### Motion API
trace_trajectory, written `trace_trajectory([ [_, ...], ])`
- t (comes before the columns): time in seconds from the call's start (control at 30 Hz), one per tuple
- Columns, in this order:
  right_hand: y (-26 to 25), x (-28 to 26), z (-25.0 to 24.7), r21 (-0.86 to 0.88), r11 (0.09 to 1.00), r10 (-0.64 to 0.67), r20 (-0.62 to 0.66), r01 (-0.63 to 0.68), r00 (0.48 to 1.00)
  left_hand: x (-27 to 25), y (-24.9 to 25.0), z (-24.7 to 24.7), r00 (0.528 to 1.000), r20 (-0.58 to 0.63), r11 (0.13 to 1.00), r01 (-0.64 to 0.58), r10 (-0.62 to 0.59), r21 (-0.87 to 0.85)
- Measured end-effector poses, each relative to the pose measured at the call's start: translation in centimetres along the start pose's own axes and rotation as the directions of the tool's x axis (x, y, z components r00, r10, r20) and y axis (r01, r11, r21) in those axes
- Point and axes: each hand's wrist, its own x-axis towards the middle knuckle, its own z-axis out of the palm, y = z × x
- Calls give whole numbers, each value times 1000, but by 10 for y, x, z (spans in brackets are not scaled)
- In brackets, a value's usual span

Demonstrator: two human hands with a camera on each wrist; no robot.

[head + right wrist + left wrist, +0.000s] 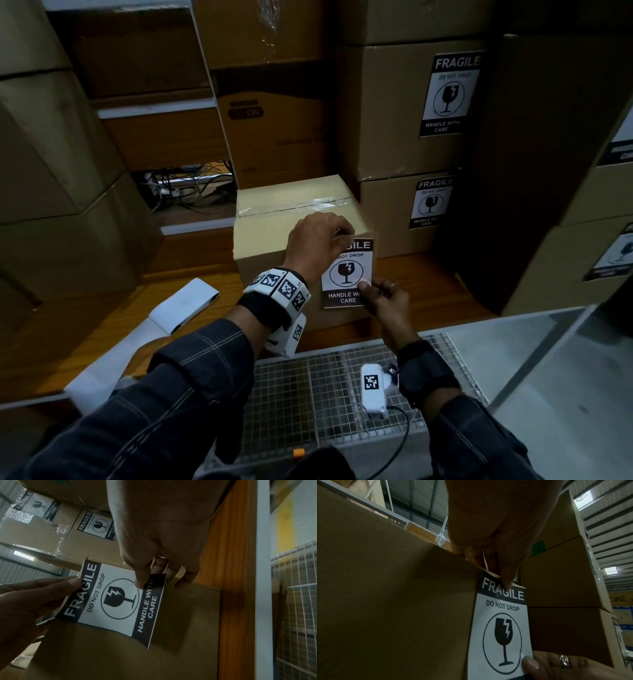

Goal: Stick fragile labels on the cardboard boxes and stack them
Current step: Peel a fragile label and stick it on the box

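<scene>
A small taped cardboard box [267, 240] stands on the wooden shelf [421, 284]. A black and white fragile label [347, 274] lies against its near face [393, 608]. My left hand [318, 240] pinches the label's top edge at the black "FRAGILE" band [503, 592], thumb on the print [75, 582]. My right hand [383, 294] pinches the lower right corner, thumb [529, 664] on the front and fingers behind [144, 580]. The label [118, 601] looks lifted off the cardboard near that lower corner.
Stacked boxes with fragile labels [448, 96] [431, 202] stand right behind the small box. More labelled boxes [609, 246] rise at the right, plain boxes [51, 171] at the left. White backing papers [185, 305] lie on the shelf. A wire mesh cart [308, 387] sits below my arms.
</scene>
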Motion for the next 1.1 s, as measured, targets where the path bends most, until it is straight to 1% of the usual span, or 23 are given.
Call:
trace_trajectory([
  [0.23,4,1,-1,78,996,54,-62,-49,997,2,-3,0,1000,3,1000,0,0,-15],
  [0.37,15,2,-10,16,997,71,-100,-69,992,2,-4,1,1000,4,1000,2,-2,-20],
  [0.47,19,1,-12,20,996,84,-107,-83,991,2,-5,2,1000,-2,1000,-6,6,-17],
  [0.83,20,19,-7,-41,998,51,-134,-56,990,2,-4,3,1000,-11,1000,-10,10,-10],
  [1.1,16,27,-5,-116,991,46,-158,-64,986,2,-4,3,1000,-5,1000,-10,9,-22],
])
